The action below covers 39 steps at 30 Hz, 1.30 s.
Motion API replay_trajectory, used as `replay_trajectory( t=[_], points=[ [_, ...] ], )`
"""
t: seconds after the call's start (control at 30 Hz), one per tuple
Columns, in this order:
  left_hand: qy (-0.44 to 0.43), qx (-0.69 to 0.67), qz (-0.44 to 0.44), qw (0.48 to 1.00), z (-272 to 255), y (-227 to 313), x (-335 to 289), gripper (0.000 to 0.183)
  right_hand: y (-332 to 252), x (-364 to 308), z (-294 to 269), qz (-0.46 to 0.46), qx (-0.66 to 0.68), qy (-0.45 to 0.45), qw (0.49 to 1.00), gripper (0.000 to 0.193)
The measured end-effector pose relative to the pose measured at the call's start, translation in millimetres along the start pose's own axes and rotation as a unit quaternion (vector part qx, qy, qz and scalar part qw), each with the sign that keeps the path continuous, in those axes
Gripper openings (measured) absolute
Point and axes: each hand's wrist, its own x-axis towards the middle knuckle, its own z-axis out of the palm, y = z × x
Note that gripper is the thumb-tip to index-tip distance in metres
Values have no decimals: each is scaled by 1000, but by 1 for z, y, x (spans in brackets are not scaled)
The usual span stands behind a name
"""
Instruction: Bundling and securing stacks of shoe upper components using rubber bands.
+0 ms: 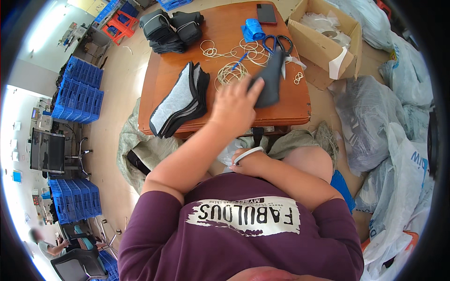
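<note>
My left hand (234,104) reaches over the table. Its thumb and fingers grip the near-left edge of a black fabric piece (269,84), which is blurred by motion. To the left of this hand stands a stack of boot-shaped fabric pieces (176,104), black-edged with a light grey top face. A coil of pale elastic bands (232,74) lies just beyond the fingers. My right hand (247,162), with a white band at its wrist, rests low by my lap beside some clear plastic (229,152). Its fingers are mostly hidden.
On the brown table (215,28) are tied black bundles (171,30), a blue plastic roll (253,30), scissors (279,44) and a phone (266,14). An open cardboard box (323,40) and large plastic sacks (370,126) crowd the right. Blue crates (78,91) stand left.
</note>
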Motion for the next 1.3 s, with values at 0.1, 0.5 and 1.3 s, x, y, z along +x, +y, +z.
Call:
replay_trajectory(
  t=[0.1,0.5,1.3],
  points=[
    [-78,38,3,996,43,12,-19,75,-8,3,-6,-30,-17,11,999,34],
    [-13,-2,-218,976,-66,-121,-69,82,-6,-1,-4,-130,-19,221,966,16],
    [62,-148,-226,961,-59,-165,-105,44,-9,7,-4,-127,13,184,975,16]
  ],
)
